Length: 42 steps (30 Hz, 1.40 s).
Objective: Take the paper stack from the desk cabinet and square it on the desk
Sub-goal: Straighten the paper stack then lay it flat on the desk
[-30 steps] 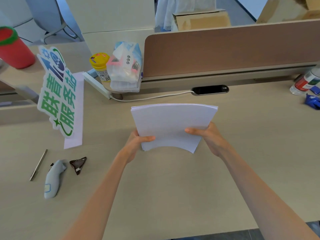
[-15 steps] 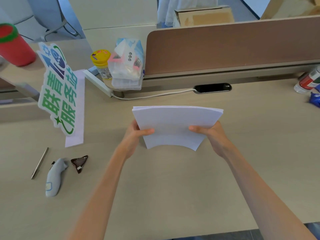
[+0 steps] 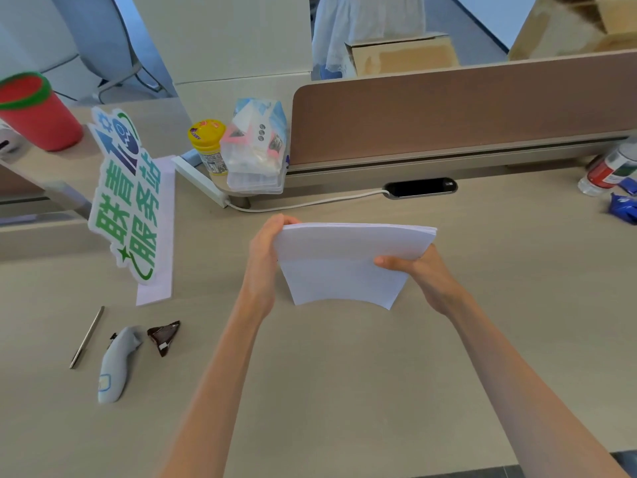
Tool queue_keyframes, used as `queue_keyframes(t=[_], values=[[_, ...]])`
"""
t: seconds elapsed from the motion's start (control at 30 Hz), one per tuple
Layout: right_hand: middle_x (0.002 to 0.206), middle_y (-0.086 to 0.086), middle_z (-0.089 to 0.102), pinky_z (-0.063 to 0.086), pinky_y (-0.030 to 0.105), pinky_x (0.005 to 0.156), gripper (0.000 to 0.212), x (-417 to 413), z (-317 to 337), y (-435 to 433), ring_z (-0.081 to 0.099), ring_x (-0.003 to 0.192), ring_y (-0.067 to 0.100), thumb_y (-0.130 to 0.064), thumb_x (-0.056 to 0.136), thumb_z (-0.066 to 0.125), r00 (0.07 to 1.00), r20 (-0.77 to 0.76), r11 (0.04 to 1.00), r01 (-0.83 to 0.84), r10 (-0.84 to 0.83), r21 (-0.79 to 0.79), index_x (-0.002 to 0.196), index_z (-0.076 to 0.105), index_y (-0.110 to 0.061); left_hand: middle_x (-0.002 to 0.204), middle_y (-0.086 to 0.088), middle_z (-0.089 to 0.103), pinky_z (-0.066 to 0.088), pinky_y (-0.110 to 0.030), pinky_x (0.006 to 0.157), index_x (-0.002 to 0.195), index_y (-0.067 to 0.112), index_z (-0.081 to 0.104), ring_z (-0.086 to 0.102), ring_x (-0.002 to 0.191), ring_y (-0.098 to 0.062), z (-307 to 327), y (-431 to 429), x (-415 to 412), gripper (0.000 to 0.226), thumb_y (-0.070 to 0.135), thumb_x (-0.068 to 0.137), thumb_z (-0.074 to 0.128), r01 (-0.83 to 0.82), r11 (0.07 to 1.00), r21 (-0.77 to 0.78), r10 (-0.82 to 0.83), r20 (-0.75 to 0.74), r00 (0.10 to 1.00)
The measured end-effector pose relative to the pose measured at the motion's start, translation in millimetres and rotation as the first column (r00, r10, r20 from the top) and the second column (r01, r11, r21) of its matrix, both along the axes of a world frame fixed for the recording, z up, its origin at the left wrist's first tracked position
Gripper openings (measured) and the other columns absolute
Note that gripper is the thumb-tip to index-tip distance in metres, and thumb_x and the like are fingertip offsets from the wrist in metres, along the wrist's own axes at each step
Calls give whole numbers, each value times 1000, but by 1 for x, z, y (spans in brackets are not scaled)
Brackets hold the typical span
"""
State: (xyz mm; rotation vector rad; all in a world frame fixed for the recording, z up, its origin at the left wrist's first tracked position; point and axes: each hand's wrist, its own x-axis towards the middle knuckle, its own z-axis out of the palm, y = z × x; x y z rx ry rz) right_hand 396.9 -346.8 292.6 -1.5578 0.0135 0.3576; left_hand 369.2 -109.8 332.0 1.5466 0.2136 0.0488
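Note:
A white paper stack (image 3: 344,262) stands upright on its lower edge over the middle of the beige desk (image 3: 344,391), its face turned toward me. My left hand (image 3: 263,257) clasps the stack's left edge, fingers curled over the upper left corner. My right hand (image 3: 422,274) grips the right edge, thumb pressed on the front sheet. The sheets at the upper right corner are slightly fanned. The cabinet is not in view.
At the left stands a green and blue cut-out sign (image 3: 125,198), with a pen (image 3: 87,337), a grey hand-held device (image 3: 117,363) and a brown wrapper (image 3: 164,337) below it. A yellow jar (image 3: 208,146), a clear plastic box (image 3: 256,150) and a brown partition (image 3: 448,108) line the back. A bottle (image 3: 610,167) sits far right.
My left hand slid up the stack's left edge from the lower corner to the top corner. The stack shifted slightly right and tilted more upright.

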Motion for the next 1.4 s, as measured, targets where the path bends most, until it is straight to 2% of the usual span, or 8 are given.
queue_keyframes(t=[0.2, 0.33, 0.5, 0.67, 0.83, 0.97, 1.2, 1.4], values=[[99, 3, 75, 52, 33, 83, 29, 1, 8, -3, 70, 90, 17, -11, 71, 79, 1000, 14, 1000, 21, -21, 15, 99, 71, -15, 97, 6, 62, 45, -21, 74, 110, 16, 58, 56, 85, -10, -8, 18, 2, 41, 44, 79, 57, 209, 978, -11, -208, 61, 976], [82, -3, 68, 47, 20, 71, 30, 8, 24, -5, 63, 77, 14, -19, 72, 75, 996, 87, 998, 19, -24, 53, 93, 66, 1, 114, -4, 67, 48, -21, 81, 130, 22, 51, 62, 99, -10, -10, 28, 11, 67, 19, 68, 77, 354, 932, 80, -357, 21, 934], [74, -5, 63, 42, 14, 56, 20, 9, 31, 2, 58, 67, 11, -19, 70, 76, 992, 130, 999, -7, 0, 50, 83, 64, -9, 97, 7, 72, 48, -25, 81, 102, 28, 71, 66, 88, -8, -13, 19, 18, 38, 29, 65, 77, 375, 927, 33, -367, -136, 920], [81, -2, 66, 44, 12, 61, 23, 13, 26, -9, 60, 71, 9, -13, 71, 78, 993, 113, 999, -34, 33, 1, 89, 66, -5, 92, 4, 73, 50, -27, 77, 93, 24, 74, 67, 84, -13, -17, 21, 19, 29, 34, 66, 76, 343, 939, 10, -337, -170, 926], [88, -6, 73, 55, 17, 72, 30, 14, 12, -6, 69, 79, 3, 2, 73, 76, 995, 27, 994, -92, 94, -50, 94, 69, -19, 107, 0, 74, 50, -37, 97, 106, 20, 70, 69, 100, -17, -25, 18, 19, 56, 42, 55, 79, 298, 954, -20, -292, -276, 916], [95, -6, 73, 54, 18, 73, 32, 18, 12, -4, 69, 84, 3, -5, 76, 75, 996, 54, 997, -75, 76, -29, 101, 67, -24, 114, -2, 73, 51, -36, 96, 114, 19, 67, 68, 106, -19, -21, 15, 23, 63, 44, 57, 80, 263, 965, 5, -251, -285, 925], [114, 6, 72, 57, 34, 88, 33, 35, 14, 10, 70, 102, 19, -14, 78, 75, 984, 2, 983, -179, 180, -42, 109, 67, -19, 101, 10, 76, 56, -23, 80, 109, 27, 66, 72, 91, -6, -9, 36, 30, 27, 20, 84, 71, 296, 955, 14, -280, -285, 917], [112, 5, 73, 56, 32, 87, 35, 56, -20, 47, 70, 102, 21, -15, 76, 77, 971, -126, 972, -214, 201, -101, 110, 69, -11, 112, 2, 75, 51, -36, 96, 111, 18, 70, 70, 103, -16, -42, 66, 41, 34, 20, 78, 76, 197, 980, 4, -182, -365, 913]])
